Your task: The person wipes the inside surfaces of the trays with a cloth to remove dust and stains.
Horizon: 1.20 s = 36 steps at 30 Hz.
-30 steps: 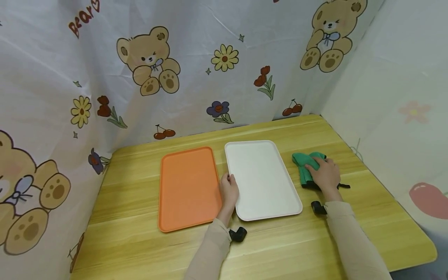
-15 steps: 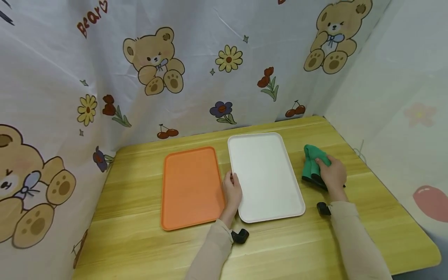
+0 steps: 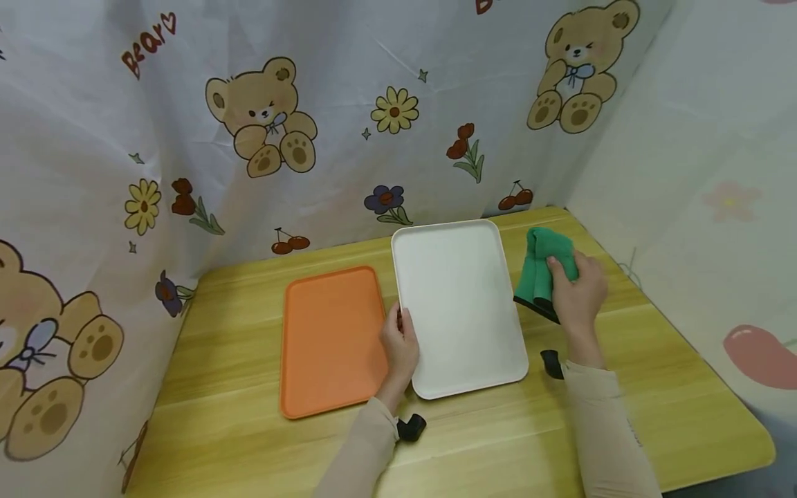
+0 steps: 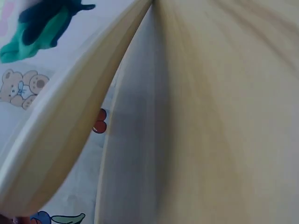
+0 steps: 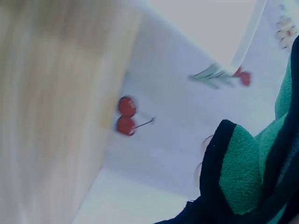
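My left hand [image 3: 400,349] grips the left edge of a white rectangular tray [image 3: 461,311]. The tray is raised off the table and tilted, as its side [image 4: 56,144] in the left wrist view also shows. To its right, my right hand [image 3: 579,290] pinches a folded green cloth [image 3: 543,266] with black edging, thumb on the near side. The cloth hangs above the table beside the tray's right edge. Close up in the right wrist view, the cloth [image 5: 243,172] shows a fuzzy weave. The fingers behind the cloth and under the tray are mostly hidden.
An orange tray [image 3: 333,342] lies flat on the wood-grain table [image 3: 236,387], just left of my left hand. A bear-printed curtain [image 3: 336,159] stands behind the table, with a pale wall covering [image 3: 697,228] on the right.
The white tray's far end has risen from the table, its left edge still in my left hand. My right hand has picked the green cloth up off the table and brought it closer to the tray.
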### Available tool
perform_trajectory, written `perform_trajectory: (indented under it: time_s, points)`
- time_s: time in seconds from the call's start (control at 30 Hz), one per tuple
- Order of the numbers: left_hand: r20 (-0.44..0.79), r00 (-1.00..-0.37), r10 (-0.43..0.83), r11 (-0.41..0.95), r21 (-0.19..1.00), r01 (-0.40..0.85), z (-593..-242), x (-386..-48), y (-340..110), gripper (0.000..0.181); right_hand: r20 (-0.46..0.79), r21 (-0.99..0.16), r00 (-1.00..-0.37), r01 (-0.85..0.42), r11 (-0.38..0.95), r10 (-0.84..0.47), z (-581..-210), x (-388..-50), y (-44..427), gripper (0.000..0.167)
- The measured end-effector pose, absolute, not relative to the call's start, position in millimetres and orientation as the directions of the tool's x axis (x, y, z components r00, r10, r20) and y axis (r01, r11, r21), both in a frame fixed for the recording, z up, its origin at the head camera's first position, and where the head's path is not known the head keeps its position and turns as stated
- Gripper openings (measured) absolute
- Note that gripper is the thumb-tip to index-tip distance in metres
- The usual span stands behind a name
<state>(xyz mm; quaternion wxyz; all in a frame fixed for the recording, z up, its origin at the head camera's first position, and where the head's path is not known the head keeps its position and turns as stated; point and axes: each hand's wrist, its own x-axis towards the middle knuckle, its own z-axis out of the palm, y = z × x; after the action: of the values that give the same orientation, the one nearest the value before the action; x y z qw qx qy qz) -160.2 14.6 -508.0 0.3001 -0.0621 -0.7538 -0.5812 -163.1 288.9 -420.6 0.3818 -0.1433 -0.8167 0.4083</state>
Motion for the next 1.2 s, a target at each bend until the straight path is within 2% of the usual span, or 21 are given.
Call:
perform_trajectory:
  time_s: [0.2,0.5,0.73,0.97,1.2]
  points:
    - [0.598,-0.761,-0.252,0.339,0.791,0.509,-507,-156,9,0.017,0.607,-0.754,-0.583,-0.208,0.623,0.540,-407,-162,252,0.029]
    - [0.676,-0.682,-0.278,0.386,0.729,0.565,-513,-152,7,0.017,0.663,-0.721,-0.554,-0.294,0.627,0.503,-402,-167,215,0.027]
    - [0.762,-0.598,-0.248,0.421,0.641,0.642,-514,-149,5,0.025,0.673,-0.706,-0.554,-0.285,0.648,0.490,-409,-172,199,0.028]
    - [0.794,-0.568,-0.216,0.419,0.601,0.681,-517,-147,3,0.033,0.685,-0.680,-0.541,-0.234,0.695,0.488,-411,-176,191,0.029]
    - [0.811,-0.558,-0.172,0.408,0.575,0.709,-516,-146,2,0.032,0.676,-0.678,-0.531,-0.176,0.713,0.512,-408,-180,186,0.030]
